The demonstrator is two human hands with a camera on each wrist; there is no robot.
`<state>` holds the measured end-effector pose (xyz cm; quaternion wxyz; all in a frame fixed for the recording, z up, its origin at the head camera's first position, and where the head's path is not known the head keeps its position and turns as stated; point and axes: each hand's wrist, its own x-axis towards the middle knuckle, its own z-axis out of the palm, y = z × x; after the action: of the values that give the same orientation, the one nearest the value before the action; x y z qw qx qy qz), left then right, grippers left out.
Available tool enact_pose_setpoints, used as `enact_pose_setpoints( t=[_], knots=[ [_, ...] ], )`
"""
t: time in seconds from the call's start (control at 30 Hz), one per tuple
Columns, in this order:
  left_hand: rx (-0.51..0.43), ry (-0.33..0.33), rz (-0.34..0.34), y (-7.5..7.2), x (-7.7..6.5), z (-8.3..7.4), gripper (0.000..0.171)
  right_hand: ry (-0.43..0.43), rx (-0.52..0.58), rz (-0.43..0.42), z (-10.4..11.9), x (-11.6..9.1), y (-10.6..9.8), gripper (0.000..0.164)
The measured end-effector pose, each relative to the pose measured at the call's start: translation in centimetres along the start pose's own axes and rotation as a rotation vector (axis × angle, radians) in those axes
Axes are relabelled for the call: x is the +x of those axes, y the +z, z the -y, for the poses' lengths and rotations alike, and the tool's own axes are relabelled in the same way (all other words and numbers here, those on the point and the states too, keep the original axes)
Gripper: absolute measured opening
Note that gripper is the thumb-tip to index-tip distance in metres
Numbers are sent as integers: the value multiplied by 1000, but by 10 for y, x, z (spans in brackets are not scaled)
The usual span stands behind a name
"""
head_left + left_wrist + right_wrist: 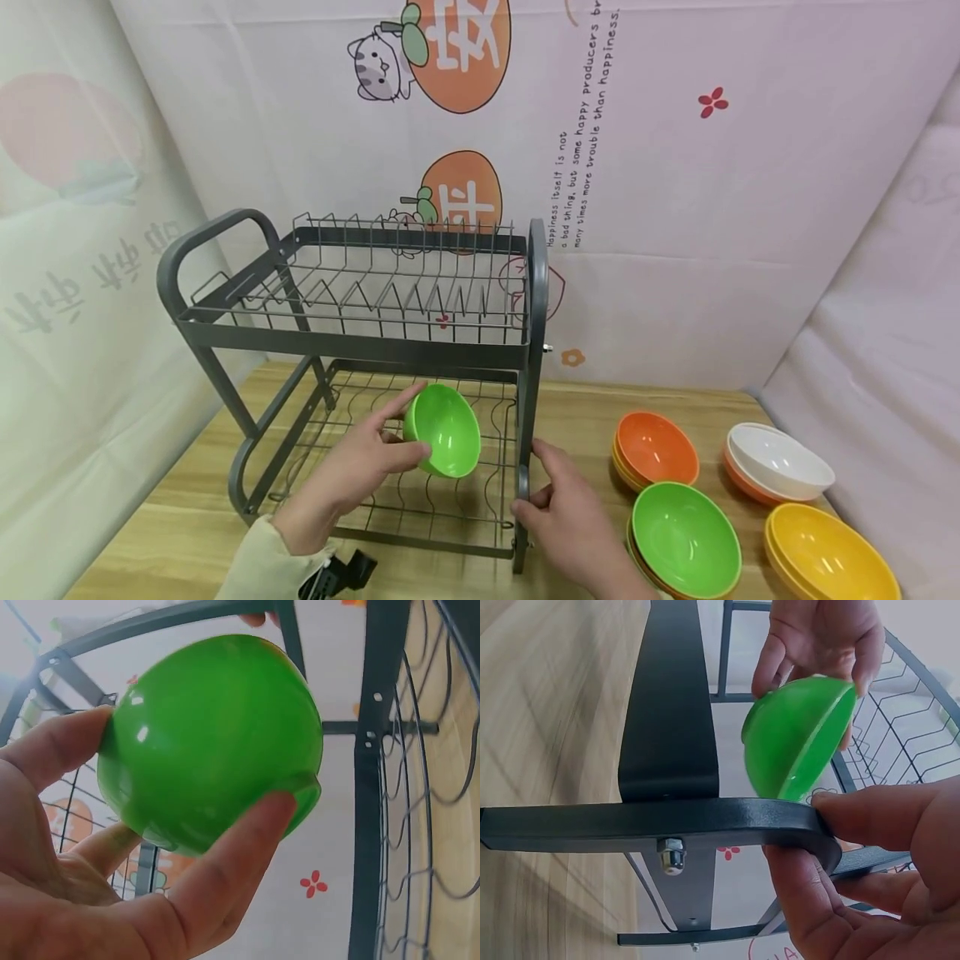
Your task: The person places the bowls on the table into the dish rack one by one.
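Note:
A small green bowl (444, 431) is tilted on its side above the wire lower tier of a dark grey two-tier dish rack (420, 357). My left hand (352, 462) grips it from the left, thumb and fingers spread round its outside. In the left wrist view the bowl's rounded underside (210, 742) faces the camera, and the rack frame stands behind it. With thumb and fingers, my right hand (566, 517) holds the rack's right side frame near its lower front curve. The right wrist view shows that curved tube (780, 821) between thumb and fingers, the bowl just beyond it.
Right of the rack, stacked bowls stand on the wooden table (577, 408): orange (656, 450), larger green (686, 542), white (783, 458) and yellow (836, 554). The rack's upper tier (375, 283) hangs over the lower one. A printed cloth (675, 208) closes off the back.

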<state>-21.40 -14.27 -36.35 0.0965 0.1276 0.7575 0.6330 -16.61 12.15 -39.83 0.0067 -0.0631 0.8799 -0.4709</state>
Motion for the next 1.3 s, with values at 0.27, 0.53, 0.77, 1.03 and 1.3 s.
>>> enact_pose_setpoints(
  t=[0.27, 0.53, 0.77, 1.03, 1.3],
  knots=[
    [451, 13, -118, 0, 29, -7, 81, -14, -22, -17, 0, 1, 1, 72],
    [714, 3, -82, 4, 61, -13, 74, -19, -36, -21, 0, 2, 0, 72],
    [694, 14, 17, 11, 84, -10, 70, -12, -42, -15, 2, 2, 0, 71],
    [655, -31, 54, 15, 96, -3, 69, -12, -52, -16, 3, 1, -1, 71],
    [728, -52, 70, 18, 105, -7, 68, -13, -59, -9, 5, 2, -2, 71]
  ],
)
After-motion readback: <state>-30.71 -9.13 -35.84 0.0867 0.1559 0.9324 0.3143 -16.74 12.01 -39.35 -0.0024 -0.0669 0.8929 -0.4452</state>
